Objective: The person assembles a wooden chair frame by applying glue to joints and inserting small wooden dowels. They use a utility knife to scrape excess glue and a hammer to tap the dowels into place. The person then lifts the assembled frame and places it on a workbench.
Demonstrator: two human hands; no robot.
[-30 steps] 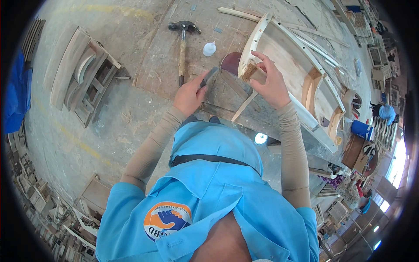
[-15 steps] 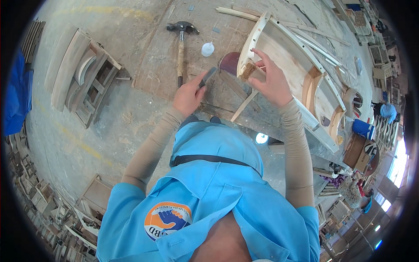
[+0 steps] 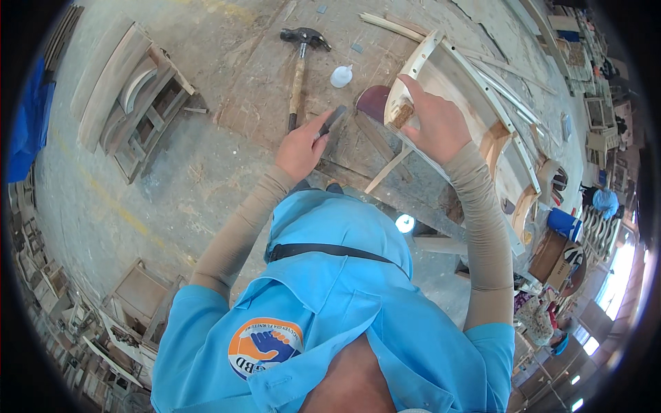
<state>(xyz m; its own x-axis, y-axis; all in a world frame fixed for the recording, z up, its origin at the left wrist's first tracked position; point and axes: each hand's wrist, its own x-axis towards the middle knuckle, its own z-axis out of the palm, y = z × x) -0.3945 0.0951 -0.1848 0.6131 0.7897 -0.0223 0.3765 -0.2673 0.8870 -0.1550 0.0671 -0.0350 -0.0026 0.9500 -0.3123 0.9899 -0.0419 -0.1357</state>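
My left hand (image 3: pixel 297 153) is closed around a narrow, flat dark-grey tool (image 3: pixel 334 118), its end pointing up and right; I cannot make out its exact kind. Just beyond that hand lies a claw hammer (image 3: pixel 298 79) with a wooden handle. My right hand (image 3: pixel 441 127) is at the near left end of a curved pale wooden furniture frame (image 3: pixel 475 69). Its thumb and index finger are spread apart, either side of a rough brown patch (image 3: pixel 403 114) on the frame's corner. The other fingers are hidden. A thin curved wood strip (image 3: pixel 389 167) slants below this corner.
A small white plastic bottle (image 3: pixel 341 76) and a dark red rounded piece (image 3: pixel 373 102) lie on the work board (image 3: pixel 251 100). Left on the floor stands a stack of wooden parts (image 3: pixel 138 96). A blue bucket (image 3: pixel 564 223) is at the right.
My right hand has shifted right and settled closer over the frame's corner. The left hand still grips the dark tool. The hammer, bottle and frame appear slightly farther right in view.
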